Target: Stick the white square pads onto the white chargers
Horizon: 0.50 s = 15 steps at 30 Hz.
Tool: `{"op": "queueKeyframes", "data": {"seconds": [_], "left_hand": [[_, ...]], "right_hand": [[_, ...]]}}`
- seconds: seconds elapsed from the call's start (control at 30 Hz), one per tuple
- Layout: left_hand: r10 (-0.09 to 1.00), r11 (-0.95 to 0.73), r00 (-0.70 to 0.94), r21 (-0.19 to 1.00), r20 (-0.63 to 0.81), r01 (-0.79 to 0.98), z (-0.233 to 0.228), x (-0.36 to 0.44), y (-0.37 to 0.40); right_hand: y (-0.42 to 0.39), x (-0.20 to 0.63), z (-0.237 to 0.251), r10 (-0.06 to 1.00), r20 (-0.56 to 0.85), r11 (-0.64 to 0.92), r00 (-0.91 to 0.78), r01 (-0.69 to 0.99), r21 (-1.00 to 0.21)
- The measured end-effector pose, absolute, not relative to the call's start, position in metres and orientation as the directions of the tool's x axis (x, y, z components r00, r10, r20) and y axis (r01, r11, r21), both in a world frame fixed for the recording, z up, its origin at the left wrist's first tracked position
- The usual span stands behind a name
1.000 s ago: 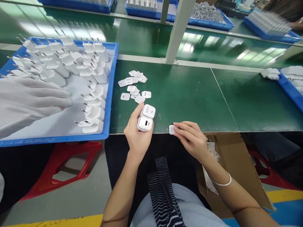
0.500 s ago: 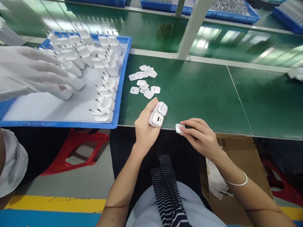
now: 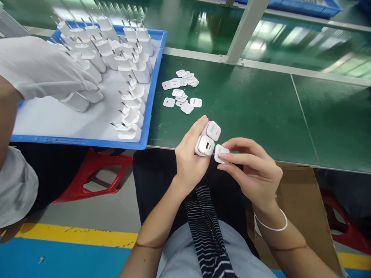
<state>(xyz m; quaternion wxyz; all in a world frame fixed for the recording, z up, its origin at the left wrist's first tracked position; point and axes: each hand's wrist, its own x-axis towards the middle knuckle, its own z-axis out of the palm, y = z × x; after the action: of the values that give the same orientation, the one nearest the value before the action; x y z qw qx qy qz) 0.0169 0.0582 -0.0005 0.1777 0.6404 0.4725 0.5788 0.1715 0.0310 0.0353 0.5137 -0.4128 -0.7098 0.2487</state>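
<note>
My left hand (image 3: pixel 189 156) is wrapped round two white charger plugs (image 3: pixel 205 146), held side by side with their port ends up. The nearer one shows a dark USB slot beside a smaller slot; the farther one has a single small slot. In my right hand (image 3: pixel 251 166) a thin white cover plate (image 3: pixel 222 154) is pinched between the fingertips, just right of the chargers and close to them. Beyond my hands, several similar white cover plates (image 3: pixel 187 108) lie in two loose groups on the green table (image 3: pixel 255 100).
At left, a blue tray (image 3: pixel 146 131) carries many white charger plugs (image 3: pixel 130 132) with metal pins. A co-worker's white-gloved hand (image 3: pixel 49 71) reaches over it. A metal post (image 3: pixel 245 31) rises at the table's back. Below are a red stool (image 3: pixel 116 181) and a cardboard box (image 3: pixel 301 208).
My right hand has brought the cover plate nearer the chargers in my left hand. The co-worker's gloved hand has shifted over the tray. The camera view has moved slightly.
</note>
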Motion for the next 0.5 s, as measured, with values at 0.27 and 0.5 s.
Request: {"op": "queueKeyframes", "data": {"seconds": [0.27,0.5], "left_hand": [[0.822,-0.482,-0.087,0.768,0.563,0.421,0.019,0.014,0.039],[0.837,-0.476,-0.060,0.778,0.544,0.411,0.022,0.014,0.037]], "right_hand": [[0.031,0.152,0.054,0.847,0.515,0.529,-0.132,0.305,-0.792],[0.028,0.149,0.053,0.860,0.497,0.508,-0.113,0.263,-0.820]]}}
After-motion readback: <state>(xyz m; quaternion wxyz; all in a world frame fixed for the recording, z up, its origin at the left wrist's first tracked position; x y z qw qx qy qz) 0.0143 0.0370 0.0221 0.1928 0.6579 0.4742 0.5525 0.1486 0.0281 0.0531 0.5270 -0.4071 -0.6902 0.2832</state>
